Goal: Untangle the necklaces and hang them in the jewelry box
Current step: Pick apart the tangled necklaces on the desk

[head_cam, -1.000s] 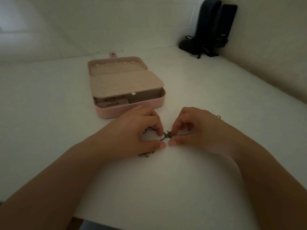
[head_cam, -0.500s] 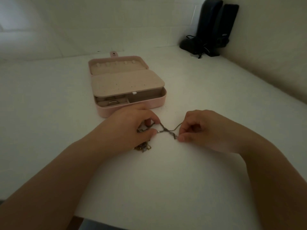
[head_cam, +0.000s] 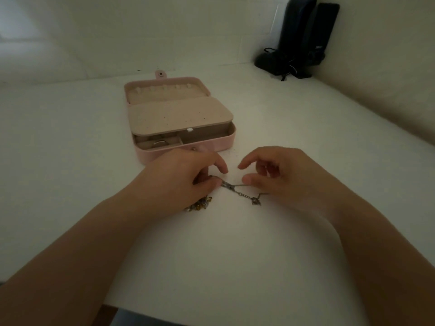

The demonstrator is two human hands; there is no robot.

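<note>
Now I see the necklaces [head_cam: 235,188] lying between the two hands, their stretched part running from 9 to 3 o'clock. The left hand [head_cam: 186,177] pinches the knotted chain at its thumb tip, and a beaded heap [head_cam: 200,204] lies under its wrist. The right hand [head_cam: 277,172] has its fingers loosely spread, the thumb touching the chain; whether it really grips, I cannot tell. The jewelry box [head_cam: 219,144] stands open at 11 o'clock, just beyond the left hand. The white surface [head_cam: 70,161] meets pale walls, with dark speakers [head_cam: 303,38] at 1 o'clock.
</note>
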